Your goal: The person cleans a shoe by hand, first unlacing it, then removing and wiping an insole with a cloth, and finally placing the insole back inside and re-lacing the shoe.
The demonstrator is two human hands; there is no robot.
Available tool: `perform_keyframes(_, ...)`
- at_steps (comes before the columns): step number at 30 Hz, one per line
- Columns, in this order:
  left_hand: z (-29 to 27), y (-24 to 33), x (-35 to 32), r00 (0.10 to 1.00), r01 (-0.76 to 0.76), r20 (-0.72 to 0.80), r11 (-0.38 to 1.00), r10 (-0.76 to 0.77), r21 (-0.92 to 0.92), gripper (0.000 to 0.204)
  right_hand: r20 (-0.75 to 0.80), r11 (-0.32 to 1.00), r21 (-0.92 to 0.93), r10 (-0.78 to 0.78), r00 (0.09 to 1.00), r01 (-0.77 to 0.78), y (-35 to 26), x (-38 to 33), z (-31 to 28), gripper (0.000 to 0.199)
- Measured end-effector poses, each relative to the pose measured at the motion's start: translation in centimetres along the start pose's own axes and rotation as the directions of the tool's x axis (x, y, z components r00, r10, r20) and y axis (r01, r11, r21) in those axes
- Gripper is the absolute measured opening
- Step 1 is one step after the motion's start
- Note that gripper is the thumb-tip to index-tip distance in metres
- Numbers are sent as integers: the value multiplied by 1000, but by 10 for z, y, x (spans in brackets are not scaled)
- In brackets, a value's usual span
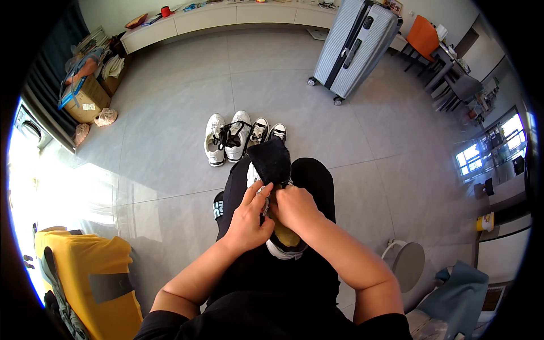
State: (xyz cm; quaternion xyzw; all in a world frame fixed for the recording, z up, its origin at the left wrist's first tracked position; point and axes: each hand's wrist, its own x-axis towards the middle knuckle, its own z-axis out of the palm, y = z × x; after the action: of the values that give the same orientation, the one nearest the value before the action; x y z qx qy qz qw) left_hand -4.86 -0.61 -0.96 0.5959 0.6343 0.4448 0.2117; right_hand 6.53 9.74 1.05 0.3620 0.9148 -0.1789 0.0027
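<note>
A shoe [283, 252] with a white sole rests on my lap, its heel toward me. Its black tongue [271, 161] is folded forward, and a yellowish insole [286, 233] shows in the opening. My left hand [247, 222] grips the shoe's left edge beside the eyelets, thumb and fingers closed on it. Opposite, my right hand [296, 207] is curled into the opening, with its fingertips hidden inside. Beyond my knees stand a white pair of sneakers [215, 136] with black laces and a smaller black-and-white pair of sneakers [259, 130].
A silver suitcase [352, 51] stands on the tiled floor, far right. At left is a yellow-covered piece of furniture [85, 277]; a cardboard box [88, 101] sits farther off. A round stool [408, 266] and a blue-grey cloth [459, 292] are at right. A black slipper [219, 205] shows by my left leg.
</note>
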Motion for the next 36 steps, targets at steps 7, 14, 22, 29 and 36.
perform_keyframes(7,-1,4,-5,1000,-2,18,999,2,44,73,-200,987,34,-146,969,156,8,-12,20,11)
perform_keyframes(14,5,1,-16,998,-43,56,984,34,170,95,339,929,-59,-326,882,366,-4,-34,-29,10)
perform_keyframes(22,0,1,-21,992,-30,125,990,13,138,96,336,875,-96,-420,843,474,5,-25,0,10)
perform_keyframes(29,6,-8,-33,980,-188,82,978,181,87,91,474,921,226,-388,791,317,15,-20,-15,10)
perform_keyframes(36,10,-18,-41,971,-223,81,973,227,-55,84,542,820,1,-482,689,573,8,-51,5,14)
